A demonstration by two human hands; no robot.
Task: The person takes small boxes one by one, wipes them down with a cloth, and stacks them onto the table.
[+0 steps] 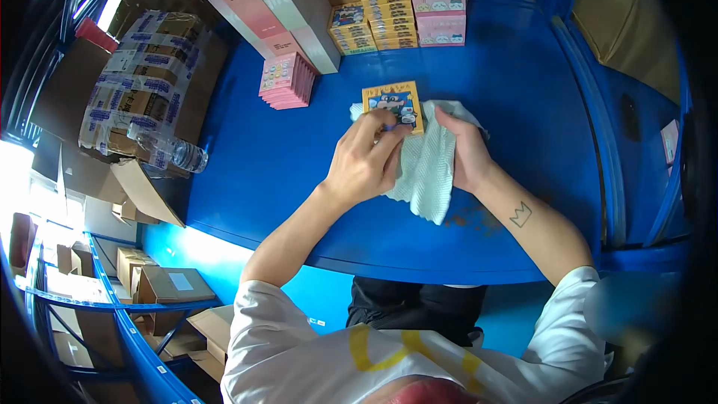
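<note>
A small yellow box with a cartoon picture point(394, 100) lies over a pale green cloth point(426, 177) near the middle of the blue table. My left hand point(364, 155) has its fingers curled and closed over the box's lower part, which they hide. At the cloth's right side is my right hand point(470, 151), its thumb on top and its other fingers mostly hidden behind a fold of the cloth. The cloth hangs crumpled between both hands, with one corner trailing toward me.
Behind stand stacked yellow boxes point(393, 24), pink boxes point(441, 6) and tall pink-and-grey cartons point(288, 11). A stack of flat pink packs point(287, 81) sits left of centre. Farther left are a clear plastic bottle point(176, 151) and a taped cardboard carton point(138, 78). Blue shelving posts point(580, 105) border the right.
</note>
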